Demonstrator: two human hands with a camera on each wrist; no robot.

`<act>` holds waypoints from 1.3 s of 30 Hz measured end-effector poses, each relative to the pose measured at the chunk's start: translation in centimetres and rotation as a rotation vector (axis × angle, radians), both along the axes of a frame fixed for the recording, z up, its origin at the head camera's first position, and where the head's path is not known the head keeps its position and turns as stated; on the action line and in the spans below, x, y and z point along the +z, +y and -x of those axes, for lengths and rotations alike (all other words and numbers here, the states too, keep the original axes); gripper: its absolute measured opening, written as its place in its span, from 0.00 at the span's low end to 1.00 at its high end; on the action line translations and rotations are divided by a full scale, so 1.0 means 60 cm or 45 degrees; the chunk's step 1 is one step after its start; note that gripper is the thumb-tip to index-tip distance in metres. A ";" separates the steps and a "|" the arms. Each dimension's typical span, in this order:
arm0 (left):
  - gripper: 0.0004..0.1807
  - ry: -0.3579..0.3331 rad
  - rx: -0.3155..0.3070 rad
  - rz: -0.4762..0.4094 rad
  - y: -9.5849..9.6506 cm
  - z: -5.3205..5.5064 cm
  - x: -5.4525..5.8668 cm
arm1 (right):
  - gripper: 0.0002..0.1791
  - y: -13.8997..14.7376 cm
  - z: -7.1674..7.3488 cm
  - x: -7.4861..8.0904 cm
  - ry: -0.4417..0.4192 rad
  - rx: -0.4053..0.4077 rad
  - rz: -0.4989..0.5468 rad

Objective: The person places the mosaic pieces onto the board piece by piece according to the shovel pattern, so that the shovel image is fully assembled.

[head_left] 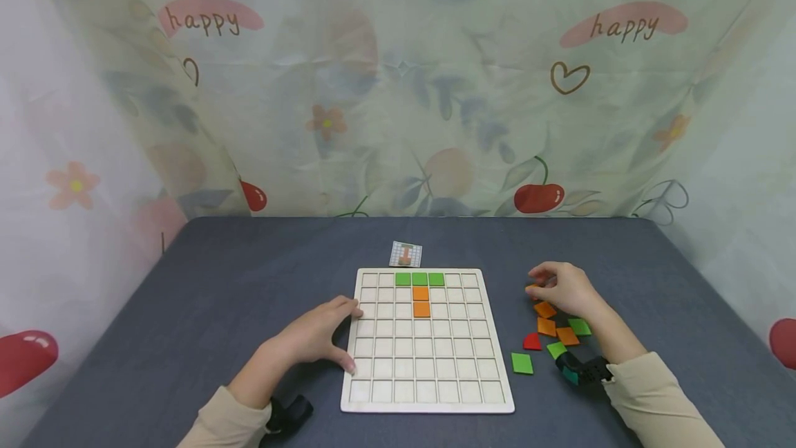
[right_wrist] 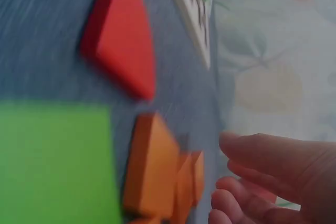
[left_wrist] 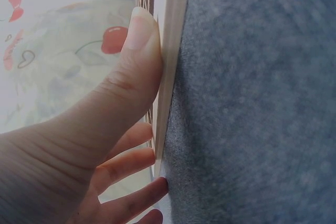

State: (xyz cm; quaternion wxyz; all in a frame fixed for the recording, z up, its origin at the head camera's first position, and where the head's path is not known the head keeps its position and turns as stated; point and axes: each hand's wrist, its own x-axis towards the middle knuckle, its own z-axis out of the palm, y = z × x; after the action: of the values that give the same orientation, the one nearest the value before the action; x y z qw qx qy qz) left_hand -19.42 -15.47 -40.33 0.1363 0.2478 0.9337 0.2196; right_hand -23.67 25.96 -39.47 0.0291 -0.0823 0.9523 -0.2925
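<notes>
A white grid board [head_left: 383,368] lies on the dark table. Along its top row sit three green tiles [head_left: 419,279], with two orange tiles [head_left: 421,309] in a column below the middle one. My left hand [head_left: 311,334] rests against the board's left edge, thumb and fingers spread apart. To the right of the board, my right hand [head_left: 566,289] hovers at the far end of the loose tiles, fingers loosely bent. An orange tile [head_left: 531,289] shows partly beside its thumb. In the right wrist view, no tile appears between the fingers of that hand [right_wrist: 268,177].
Loose orange tiles [head_left: 546,327], a red curved-edge piece [head_left: 531,342] and green tiles [head_left: 522,364] are scattered right of the board. A small printed pattern card [head_left: 405,254] lies behind the board. Patterned curtain [head_left: 404,88] surrounds the table's back and sides.
</notes>
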 end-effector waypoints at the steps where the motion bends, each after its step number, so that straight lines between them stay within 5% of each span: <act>1: 0.47 -0.002 0.001 0.002 0.000 0.000 0.000 | 0.19 0.005 0.001 -0.002 -0.008 -0.009 -0.006; 26: 0.46 0.002 0.006 -0.005 0.000 0.000 0.000 | 0.20 0.005 0.002 -0.009 -0.064 -0.067 -0.103; 39: 0.46 0.010 0.011 0.012 0.002 -0.001 0.002 | 0.19 -0.026 -0.017 0.007 -0.006 0.009 -0.015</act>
State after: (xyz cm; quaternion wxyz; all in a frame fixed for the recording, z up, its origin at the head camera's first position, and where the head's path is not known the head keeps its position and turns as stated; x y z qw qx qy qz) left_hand -19.35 -15.35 -40.24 0.1329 0.2440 0.9363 0.2149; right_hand -22.65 24.40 -39.08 0.0329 -0.0848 0.9536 -0.2871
